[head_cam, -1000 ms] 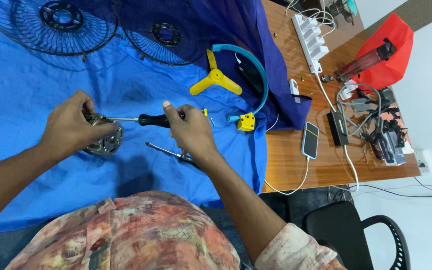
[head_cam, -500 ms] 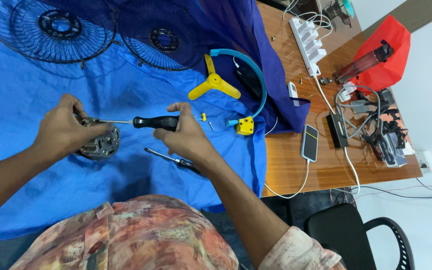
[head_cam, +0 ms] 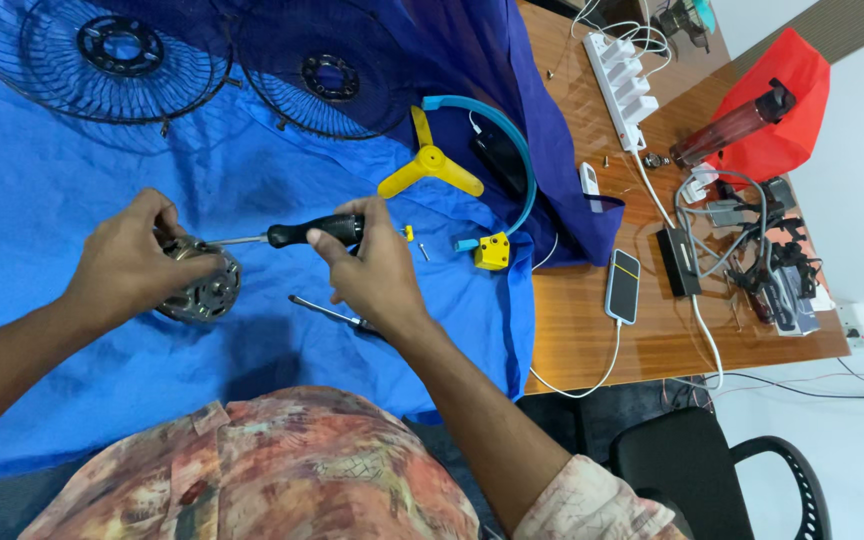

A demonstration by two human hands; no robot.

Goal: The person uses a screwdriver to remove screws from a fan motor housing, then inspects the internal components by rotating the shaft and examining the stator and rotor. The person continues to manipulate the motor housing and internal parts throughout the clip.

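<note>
Head view: the motor, a round metal block with copper windings, lies on the blue cloth, and everything else is placed from it. The left hand is curled over its top and left side, fingers closed around the housing. Just right of the motor, the right hand is closed around the black handle of a screwdriver, thumb and fingers wrapped on the grip. The shaft runs level to the left and its tip meets the motor's upper edge, close under the left fingers. A second screwdriver lies on the cloth right of the motor and below the right hand, partly hidden by the wrist. Above the motor, two black wire grilles lie flat side by side. Up and right of it sits a yellow three-bladed fan blade, with a curved blue band and a small yellow block further right. Well right of the motor, on the bare wooden table, a phone lies plugged into a white cable.
</note>
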